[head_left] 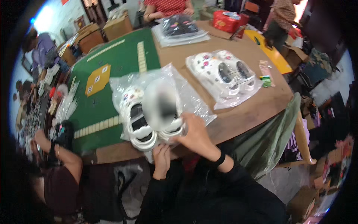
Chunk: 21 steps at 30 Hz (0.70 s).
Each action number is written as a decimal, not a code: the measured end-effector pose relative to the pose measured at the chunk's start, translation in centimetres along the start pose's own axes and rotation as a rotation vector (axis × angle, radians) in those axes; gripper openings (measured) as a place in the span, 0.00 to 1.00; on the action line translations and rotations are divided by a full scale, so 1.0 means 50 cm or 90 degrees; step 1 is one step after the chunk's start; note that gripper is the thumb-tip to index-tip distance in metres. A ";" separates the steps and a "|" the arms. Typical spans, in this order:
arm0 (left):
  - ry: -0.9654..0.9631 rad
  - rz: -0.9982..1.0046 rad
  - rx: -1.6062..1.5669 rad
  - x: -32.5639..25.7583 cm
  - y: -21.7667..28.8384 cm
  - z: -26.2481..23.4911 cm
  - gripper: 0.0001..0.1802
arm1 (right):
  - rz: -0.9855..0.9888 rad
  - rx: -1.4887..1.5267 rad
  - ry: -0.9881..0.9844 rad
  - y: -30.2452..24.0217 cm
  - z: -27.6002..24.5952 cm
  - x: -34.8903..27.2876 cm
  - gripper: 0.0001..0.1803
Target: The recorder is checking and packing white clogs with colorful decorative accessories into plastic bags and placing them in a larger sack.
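A pair of white clogs lies on the table before me in a clear plastic bag (192, 99), heels toward me. The left clog (143, 132) carries small coloured charms on its toe. A blurred patch hides much of the right clog (172, 130). My right hand (197, 134) is closed around the heel side of that right clog, with the bag's film against it. Below the heels, at the near end of the bag, my left hand (162, 160) has its fingers curled together on the film.
Another bagged pair of white clogs (223, 72) lies to the right, beside small packets (266, 74). Across the table a person in red sits behind bagged dark clogs (179, 26). A green mat (112, 56) with a yellow card (97, 79) covers the left side. Another person's arm (69, 158) is at left.
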<state>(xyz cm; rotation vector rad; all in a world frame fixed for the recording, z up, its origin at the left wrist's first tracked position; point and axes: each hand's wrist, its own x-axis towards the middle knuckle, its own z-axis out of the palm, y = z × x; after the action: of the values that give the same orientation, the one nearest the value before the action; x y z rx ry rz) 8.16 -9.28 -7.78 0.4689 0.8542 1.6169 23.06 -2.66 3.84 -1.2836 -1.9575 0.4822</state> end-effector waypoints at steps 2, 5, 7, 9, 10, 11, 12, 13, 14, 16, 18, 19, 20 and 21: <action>-0.003 -0.020 -0.017 0.005 -0.007 -0.007 0.04 | 0.014 -0.003 0.024 0.018 0.001 0.017 0.42; 0.039 -0.019 -0.017 0.003 -0.008 0.011 0.04 | 0.034 0.055 0.011 0.016 0.012 0.027 0.49; 0.062 -0.012 -0.025 -0.002 -0.011 -0.001 0.04 | 0.106 0.062 0.003 0.013 0.017 0.024 0.49; 0.061 -0.028 0.205 -0.009 -0.020 -0.015 0.06 | 0.088 0.088 -0.021 0.021 0.027 0.027 0.47; -0.008 0.022 0.201 -0.013 -0.022 -0.004 0.12 | 0.107 0.083 -0.008 0.025 0.029 0.027 0.45; -0.007 0.021 0.200 -0.018 -0.019 0.001 0.12 | 0.125 0.078 0.005 0.031 0.032 0.025 0.43; -0.057 0.036 0.240 -0.020 -0.017 0.006 0.14 | 0.082 0.033 0.070 0.041 0.035 0.021 0.34; -0.109 0.050 0.279 -0.020 -0.017 0.009 0.18 | 0.083 0.031 0.071 0.050 0.038 0.021 0.34; -0.151 0.048 0.372 -0.026 -0.017 0.001 0.21 | 0.042 -0.022 0.125 0.056 0.039 0.021 0.30; -0.144 0.068 0.362 -0.027 -0.019 0.010 0.21 | 0.009 -0.085 0.094 0.052 0.023 0.022 0.23; -0.123 0.043 0.328 -0.029 -0.018 0.015 0.20 | -0.050 -0.189 0.092 0.027 -0.004 0.020 0.25; -0.128 0.044 0.326 -0.027 -0.020 0.016 0.20 | -0.109 -0.295 0.091 0.006 -0.022 0.018 0.27; -0.127 0.107 0.409 -0.024 -0.022 0.016 0.20 | -0.093 -0.224 0.046 -0.022 -0.033 0.013 0.32; -0.128 0.169 0.491 -0.020 -0.023 0.020 0.20 | -0.141 -0.127 -0.016 -0.037 -0.038 0.012 0.34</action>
<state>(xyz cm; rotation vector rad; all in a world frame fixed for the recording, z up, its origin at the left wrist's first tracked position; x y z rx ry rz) 9.89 -9.91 -7.84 1.3078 1.2889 1.3923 23.16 -3.06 6.53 -1.1643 -2.1816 0.1971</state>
